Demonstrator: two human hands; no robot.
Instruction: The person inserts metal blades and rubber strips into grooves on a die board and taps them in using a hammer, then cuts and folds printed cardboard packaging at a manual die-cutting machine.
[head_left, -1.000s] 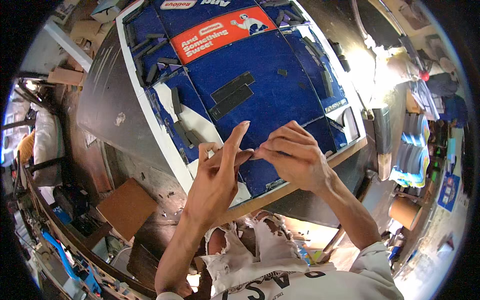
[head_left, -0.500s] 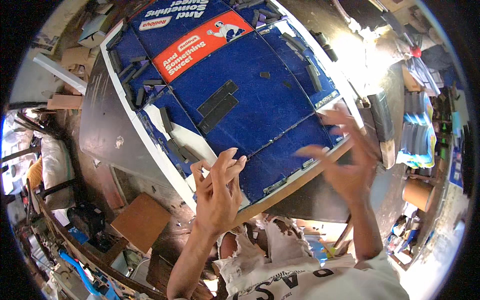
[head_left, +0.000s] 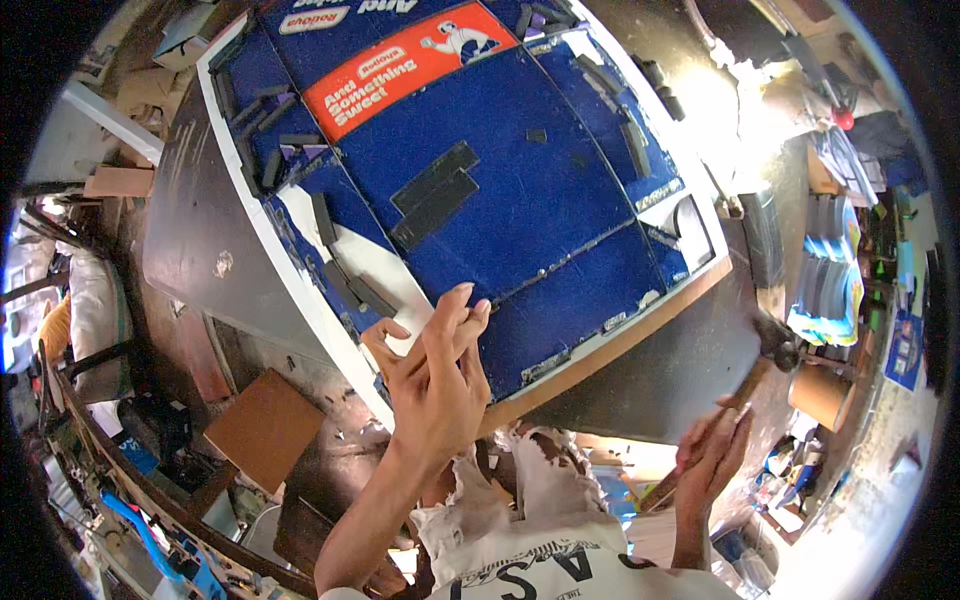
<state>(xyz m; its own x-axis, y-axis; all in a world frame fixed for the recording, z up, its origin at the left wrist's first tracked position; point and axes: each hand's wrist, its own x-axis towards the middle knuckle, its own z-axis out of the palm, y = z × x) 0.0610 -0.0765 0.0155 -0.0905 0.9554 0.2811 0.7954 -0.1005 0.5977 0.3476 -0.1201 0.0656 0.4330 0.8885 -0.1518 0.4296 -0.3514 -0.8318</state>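
Over the near-left part of a blue printed panel [head_left: 560, 160] is my left hand [head_left: 440, 385], its fingers bent and drawn together. Whatever the fingertips may pinch is too small to make out. At the lower right, my right hand [head_left: 712, 450] closes around the wooden handle of a hammer [head_left: 750, 385], with the dark head pointing away from me. Two black strips [head_left: 435, 205] lie side by side in the middle of the panel. More short black strips [head_left: 345, 285] are scattered along its left and right sides. A white border and a brown near edge [head_left: 610, 340] frame the panel.
The panel rests on a dark table [head_left: 240, 250]. Beyond its right side sits a stack of grey and blue packs [head_left: 828, 265], near a brown roll [head_left: 818, 392]. A brown square board [head_left: 265, 430] lies low on the left. Bright light falls at the upper right.
My right hand has left the panel's near-right corner, moved down toward me and closed on the hammer handle. My left hand stays almost in place.
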